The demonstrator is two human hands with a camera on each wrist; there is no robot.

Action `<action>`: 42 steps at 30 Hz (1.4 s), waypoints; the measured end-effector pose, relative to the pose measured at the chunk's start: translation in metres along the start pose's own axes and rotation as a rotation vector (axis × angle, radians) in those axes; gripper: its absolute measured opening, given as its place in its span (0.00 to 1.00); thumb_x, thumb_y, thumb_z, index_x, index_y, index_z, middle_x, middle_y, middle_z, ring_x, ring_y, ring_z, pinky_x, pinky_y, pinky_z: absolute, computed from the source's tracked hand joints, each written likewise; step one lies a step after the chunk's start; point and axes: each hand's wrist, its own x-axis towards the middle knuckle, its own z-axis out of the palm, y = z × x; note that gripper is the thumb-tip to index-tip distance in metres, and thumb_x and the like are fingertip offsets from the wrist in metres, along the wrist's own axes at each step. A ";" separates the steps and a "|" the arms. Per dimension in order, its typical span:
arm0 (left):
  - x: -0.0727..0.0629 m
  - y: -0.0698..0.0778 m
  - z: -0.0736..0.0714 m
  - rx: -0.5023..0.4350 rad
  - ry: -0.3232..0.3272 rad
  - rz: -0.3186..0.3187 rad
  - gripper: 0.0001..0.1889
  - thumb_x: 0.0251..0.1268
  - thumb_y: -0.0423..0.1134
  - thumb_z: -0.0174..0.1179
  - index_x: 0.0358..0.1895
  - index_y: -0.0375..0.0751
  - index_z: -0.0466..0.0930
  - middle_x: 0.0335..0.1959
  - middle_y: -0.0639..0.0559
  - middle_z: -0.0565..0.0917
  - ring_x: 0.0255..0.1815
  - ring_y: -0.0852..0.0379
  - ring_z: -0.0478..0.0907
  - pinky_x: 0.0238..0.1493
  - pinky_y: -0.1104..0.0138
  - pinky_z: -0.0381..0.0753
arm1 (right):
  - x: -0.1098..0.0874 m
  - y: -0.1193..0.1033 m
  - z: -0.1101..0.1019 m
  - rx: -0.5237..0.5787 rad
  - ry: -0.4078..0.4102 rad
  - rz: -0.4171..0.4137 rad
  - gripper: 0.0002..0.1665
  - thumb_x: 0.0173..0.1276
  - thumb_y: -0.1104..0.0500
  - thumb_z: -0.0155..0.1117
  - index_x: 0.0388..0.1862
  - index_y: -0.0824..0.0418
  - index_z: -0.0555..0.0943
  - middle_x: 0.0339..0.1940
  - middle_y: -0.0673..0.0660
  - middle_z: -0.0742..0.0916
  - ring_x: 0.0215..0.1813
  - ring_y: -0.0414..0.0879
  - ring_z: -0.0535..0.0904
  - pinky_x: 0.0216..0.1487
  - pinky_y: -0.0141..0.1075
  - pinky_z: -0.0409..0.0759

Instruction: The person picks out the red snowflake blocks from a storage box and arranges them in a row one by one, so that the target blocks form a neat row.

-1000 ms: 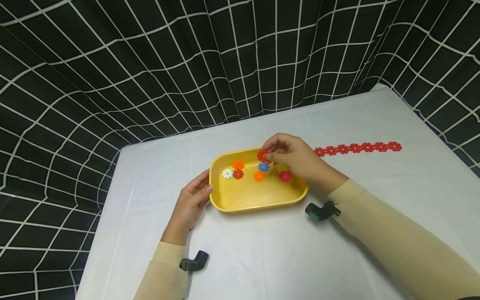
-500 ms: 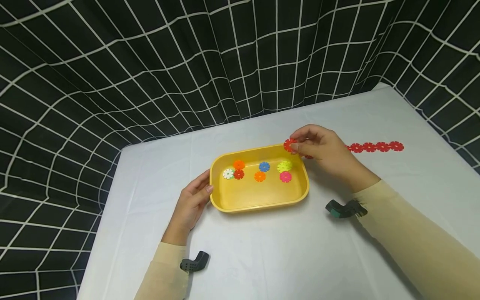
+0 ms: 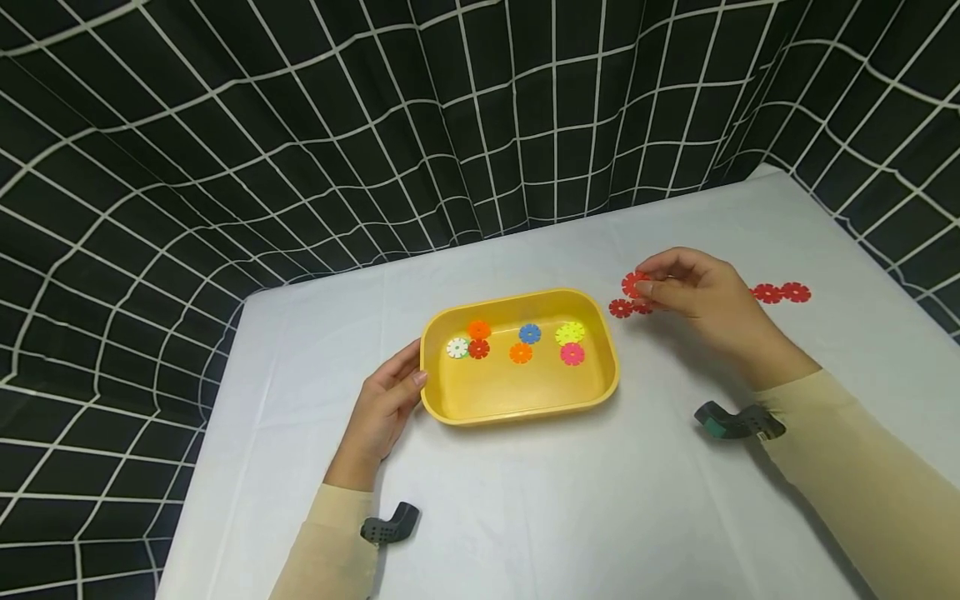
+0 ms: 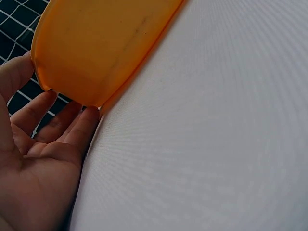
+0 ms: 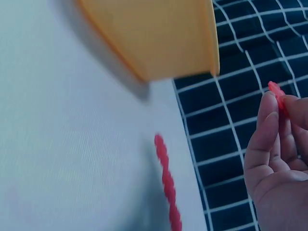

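Near the table's middle, my left hand (image 3: 381,407) holds the left end of a yellow plastic tray (image 3: 517,393). Thumb at the rim and fingertips against the end wall show in the left wrist view, on the tray (image 4: 110,43). My right hand (image 3: 701,298) pinches a red notched plastic disc (image 3: 633,283) between thumb and fingers, raised over the left end of a row of red discs (image 3: 621,308). That hand hides the middle of the row in the head view. The disc (image 5: 276,94) appears edge-on in the right wrist view, with the red row (image 5: 167,185) below left.
Inside the tray lie several loose discs: white (image 3: 457,347), orange (image 3: 521,353), blue (image 3: 529,333), yellow-green (image 3: 570,333) and pink (image 3: 572,354). White cloth covers the table (image 3: 510,500). A black curtain (image 3: 360,142) with a white grid stands behind it.
My right hand has lifted the red disc out of the tray and moved right, to above the row's left end. The left hand and the tray stay in place.
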 end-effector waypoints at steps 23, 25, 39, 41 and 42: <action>0.001 -0.001 -0.001 -0.004 0.008 -0.011 0.29 0.80 0.27 0.61 0.81 0.33 0.70 0.78 0.42 0.74 0.78 0.45 0.71 0.72 0.59 0.77 | -0.005 0.062 -0.077 0.099 0.240 0.111 0.23 0.81 0.53 0.70 0.70 0.57 0.82 0.53 0.48 0.87 0.48 0.40 0.87 0.47 0.24 0.86; 0.000 -0.001 -0.001 -0.003 0.006 -0.012 0.29 0.80 0.28 0.61 0.81 0.33 0.70 0.78 0.42 0.74 0.78 0.45 0.71 0.72 0.59 0.77 | -0.005 0.067 -0.082 0.095 0.259 0.132 0.23 0.81 0.52 0.69 0.71 0.56 0.81 0.54 0.48 0.86 0.50 0.39 0.86 0.47 0.24 0.86; 0.000 0.000 -0.001 -0.006 0.001 -0.011 0.30 0.79 0.29 0.63 0.81 0.34 0.70 0.79 0.42 0.74 0.78 0.46 0.71 0.72 0.59 0.77 | -0.011 0.093 -0.122 0.166 0.434 0.208 0.25 0.80 0.54 0.71 0.72 0.57 0.83 0.52 0.44 0.88 0.48 0.35 0.86 0.45 0.19 0.83; 0.000 0.000 -0.001 -0.008 -0.001 -0.009 0.30 0.79 0.29 0.62 0.81 0.33 0.70 0.79 0.42 0.74 0.79 0.46 0.71 0.72 0.59 0.77 | -0.013 0.097 -0.128 0.169 0.455 0.220 0.25 0.79 0.54 0.71 0.71 0.57 0.83 0.51 0.43 0.88 0.46 0.34 0.87 0.45 0.19 0.82; 0.000 0.000 -0.001 -0.009 -0.001 -0.009 0.30 0.79 0.29 0.62 0.81 0.33 0.70 0.79 0.42 0.74 0.79 0.46 0.71 0.72 0.59 0.77 | -0.014 0.099 -0.131 0.161 0.465 0.234 0.25 0.79 0.53 0.71 0.71 0.56 0.83 0.50 0.42 0.88 0.45 0.32 0.86 0.45 0.18 0.82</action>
